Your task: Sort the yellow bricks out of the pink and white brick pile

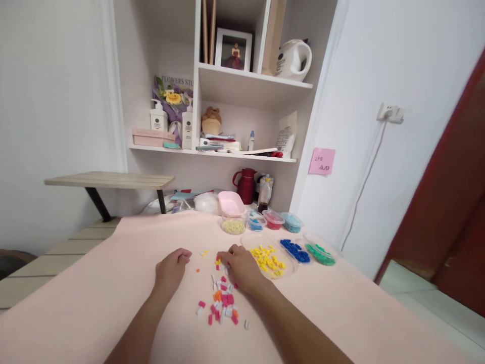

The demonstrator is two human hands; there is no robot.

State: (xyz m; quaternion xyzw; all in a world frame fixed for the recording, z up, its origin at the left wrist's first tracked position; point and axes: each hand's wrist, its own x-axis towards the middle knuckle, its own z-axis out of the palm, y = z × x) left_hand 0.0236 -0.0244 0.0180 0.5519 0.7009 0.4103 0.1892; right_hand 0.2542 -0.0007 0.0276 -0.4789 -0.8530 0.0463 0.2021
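Note:
My right hand [241, 266] is bent low over the table, with its thumb and fingers drawn together at a small cluster of pink and yellow plastic bricks [217, 262]. The hand partly covers the cluster. To the left, my left hand [171, 270] rests on the cloth with its fingers curled in; whatever they hold, if anything, is hidden. Between the hands lie a few yellow and white bricks [204, 253] and a single orange brick [197, 270]. Nearer to me spreads a loose pile of pink, white and orange bricks [223, 299].
Right of my right hand stands a clear tray [290, 270] of yellow bricks, then containers of blue bricks [295, 250] and green bricks [321, 254]. Several lidded tubs [273, 219] and a pink basin [231, 203] line the back. A wooden stand [109, 179] is at left.

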